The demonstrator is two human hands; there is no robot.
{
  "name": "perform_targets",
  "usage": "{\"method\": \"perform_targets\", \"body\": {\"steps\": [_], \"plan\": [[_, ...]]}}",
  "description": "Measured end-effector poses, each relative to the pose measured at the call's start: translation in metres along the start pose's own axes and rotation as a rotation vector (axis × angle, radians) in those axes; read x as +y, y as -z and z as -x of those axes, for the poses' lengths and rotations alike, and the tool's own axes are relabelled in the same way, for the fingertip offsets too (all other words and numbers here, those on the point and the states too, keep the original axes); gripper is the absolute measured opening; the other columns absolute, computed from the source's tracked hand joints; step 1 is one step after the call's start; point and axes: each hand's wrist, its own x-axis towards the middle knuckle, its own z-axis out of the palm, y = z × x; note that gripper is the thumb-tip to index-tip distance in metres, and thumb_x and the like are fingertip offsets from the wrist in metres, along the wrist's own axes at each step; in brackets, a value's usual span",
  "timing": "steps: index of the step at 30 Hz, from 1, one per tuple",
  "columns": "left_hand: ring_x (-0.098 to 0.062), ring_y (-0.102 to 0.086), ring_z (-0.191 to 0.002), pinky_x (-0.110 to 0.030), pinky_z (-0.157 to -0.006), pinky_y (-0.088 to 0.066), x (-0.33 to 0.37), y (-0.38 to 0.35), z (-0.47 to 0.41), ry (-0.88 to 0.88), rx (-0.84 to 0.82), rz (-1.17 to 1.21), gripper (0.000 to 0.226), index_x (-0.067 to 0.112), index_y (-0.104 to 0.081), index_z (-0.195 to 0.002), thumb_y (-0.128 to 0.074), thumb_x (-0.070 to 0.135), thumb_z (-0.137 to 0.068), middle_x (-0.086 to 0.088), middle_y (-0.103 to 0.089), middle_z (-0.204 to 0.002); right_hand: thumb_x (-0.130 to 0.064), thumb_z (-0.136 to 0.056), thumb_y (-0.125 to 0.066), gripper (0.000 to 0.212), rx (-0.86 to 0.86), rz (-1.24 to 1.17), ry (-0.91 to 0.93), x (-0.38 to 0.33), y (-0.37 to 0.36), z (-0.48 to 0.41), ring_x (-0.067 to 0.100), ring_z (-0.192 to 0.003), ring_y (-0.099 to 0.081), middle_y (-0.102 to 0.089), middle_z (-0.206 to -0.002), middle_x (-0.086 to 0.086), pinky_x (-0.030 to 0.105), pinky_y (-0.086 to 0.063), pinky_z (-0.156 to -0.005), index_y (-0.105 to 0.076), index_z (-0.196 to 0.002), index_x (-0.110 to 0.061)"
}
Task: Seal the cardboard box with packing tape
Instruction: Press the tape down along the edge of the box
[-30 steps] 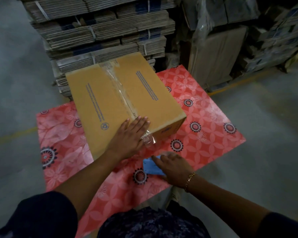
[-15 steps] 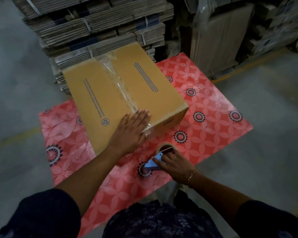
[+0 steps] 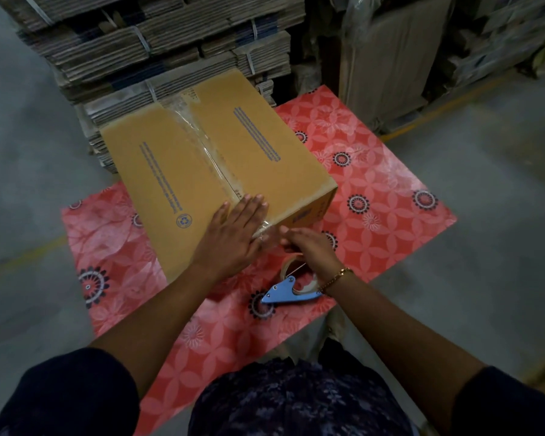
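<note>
The left hand (image 3: 233, 237) lies flat and wide on the box (image 3: 214, 171), by a recycling mark (image 3: 183, 220). The right hand (image 3: 309, 247) pinches tape (image 3: 266, 232) at the near edge. Blue print is too blurred to read.

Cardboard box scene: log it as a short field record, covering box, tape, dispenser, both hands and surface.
box: cardboard box, flaps closed, on a red patterned mat
tape: clear strip along the centre seam, loose end at the near edge
dispenser: blue tape dispenser lying on the mat, near the box
left hand: flat on the box top at the near edge
right hand: at the tape end, above the dispenser; grip unclear
behind: stacked flattened cartons
</note>
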Motion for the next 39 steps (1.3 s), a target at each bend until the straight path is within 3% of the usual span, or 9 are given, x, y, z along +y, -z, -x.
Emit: {"method": "perform_targets", "body": {"steps": [3, 6, 16, 20, 23, 25, 28, 32, 39], "plan": [[-0.017, -0.016, -0.156, -0.051, -0.123, -0.02, 0.0, -0.001, 0.001, 0.002, 0.008, 0.0, 0.067, 0.021, -0.018, -0.16, -0.033, 0.049, -0.101, 0.001, -0.017, -0.169, -0.008, -0.091, -0.069, 0.017, 0.035, 0.022, 0.072, 0.008, -0.005, -0.001, -0.005, -0.047, -0.057, -0.063, -0.064, 0.001, 0.011, -0.046, -0.054, -0.066, -0.074, -0.005], [-0.017, -0.016, -0.156, -0.05, -0.123, -0.019, 0.0, -0.002, 0.0, 0.002, 0.014, 0.0, 0.066, 0.021, -0.019, -0.16, -0.034, 0.049, -0.102, 0.0, -0.017, -0.169, -0.004, -0.092, -0.067, 0.014, 0.049, 0.03, 0.102, 0.013, -0.007, -0.004, -0.008, -0.048, -0.056, -0.062, -0.064, 0.001, 0.008, -0.046, -0.055, -0.066, -0.078, -0.001], [-0.015, -0.011, -0.156, -0.051, -0.122, -0.019, -0.002, -0.001, -0.001, -0.011, -0.012, 0.015, 0.068, 0.022, -0.017, -0.16, -0.034, 0.049, -0.1, 0.003, -0.012, -0.17, -0.019, -0.092, -0.069, 0.012, 0.169, 0.23, 0.218, 0.037, -0.016, -0.019, -0.001, -0.063, -0.057, -0.063, -0.07, -0.011, 0.013, -0.046, -0.06, -0.065, -0.081, -0.016], [-0.016, -0.006, -0.157, -0.053, -0.122, -0.017, -0.004, 0.003, 0.001, -0.042, -0.047, 0.022, 0.094, 0.02, -0.012, -0.161, -0.047, 0.055, -0.081, 0.001, -0.007, -0.171, -0.023, -0.092, -0.069, 0.014, 0.184, 0.225, 0.217, 0.045, -0.02, -0.023, 0.007, -0.066, -0.058, -0.063, -0.07, -0.009, 0.027, -0.05, -0.064, -0.064, -0.081, -0.017], [-0.015, -0.006, -0.157, -0.053, -0.122, -0.017, -0.004, 0.005, 0.001, -0.04, -0.05, 0.048, 0.099, 0.021, -0.012, -0.161, -0.046, 0.062, -0.077, 0.002, -0.007, -0.171, -0.026, -0.093, -0.068, 0.015, 0.188, 0.217, 0.229, 0.047, -0.023, -0.024, 0.005, -0.065, -0.056, -0.061, -0.07, -0.009, 0.025, -0.047, -0.063, -0.065, -0.083, -0.015], [-0.014, -0.007, -0.157, -0.052, -0.123, -0.016, -0.004, 0.004, 0.001, -0.035, -0.035, 0.055, 0.095, 0.022, -0.013, -0.161, -0.046, 0.065, -0.082, 0.004, -0.009, -0.17, -0.027, -0.094, -0.068, 0.017, 0.195, 0.228, 0.231, 0.047, -0.024, -0.023, 0.003, -0.064, -0.056, -0.062, -0.07, -0.01, 0.024, -0.047, -0.062, -0.065, -0.085, -0.013], [-0.011, -0.009, -0.156, -0.047, -0.124, -0.014, -0.002, 0.002, 0.0, 0.006, -0.007, 0.084, 0.082, 0.026, -0.019, -0.16, -0.04, 0.068, -0.093, 0.006, -0.014, -0.169, -0.032, -0.094, -0.066, 0.019, 0.199, 0.256, 0.232, 0.048, -0.025, -0.025, 0.011, -0.071, -0.064, -0.068, -0.076, -0.005, 0.036, -0.056, -0.065, -0.066, -0.086, -0.014], [-0.01, -0.017, -0.155, -0.048, -0.122, -0.021, 0.0, -0.003, -0.001, 0.026, 0.044, 0.069, 0.062, 0.027, -0.026, -0.158, -0.032, 0.054, -0.102, 0.007, -0.022, -0.168, -0.032, -0.094, -0.065, 0.02, 0.207, 0.306, 0.272, 0.05, -0.024, -0.025, 0.02, -0.076, -0.066, -0.068, -0.079, -0.001, 0.046, -0.056, -0.069, -0.065, -0.087, -0.013], [-0.013, -0.016, -0.155, -0.049, -0.122, -0.02, -0.002, -0.006, -0.002, 0.003, 0.029, 0.026, 0.065, 0.024, -0.023, -0.159, -0.038, 0.048, -0.101, 0.004, -0.019, -0.169, -0.043, -0.093, -0.056, 0.029, 0.207, 0.384, 0.329, 0.049, -0.029, -0.033, 0.028, -0.076, -0.063, -0.066, -0.083, 0.006, 0.05, -0.053, -0.066, -0.059, -0.088, -0.015]]}}
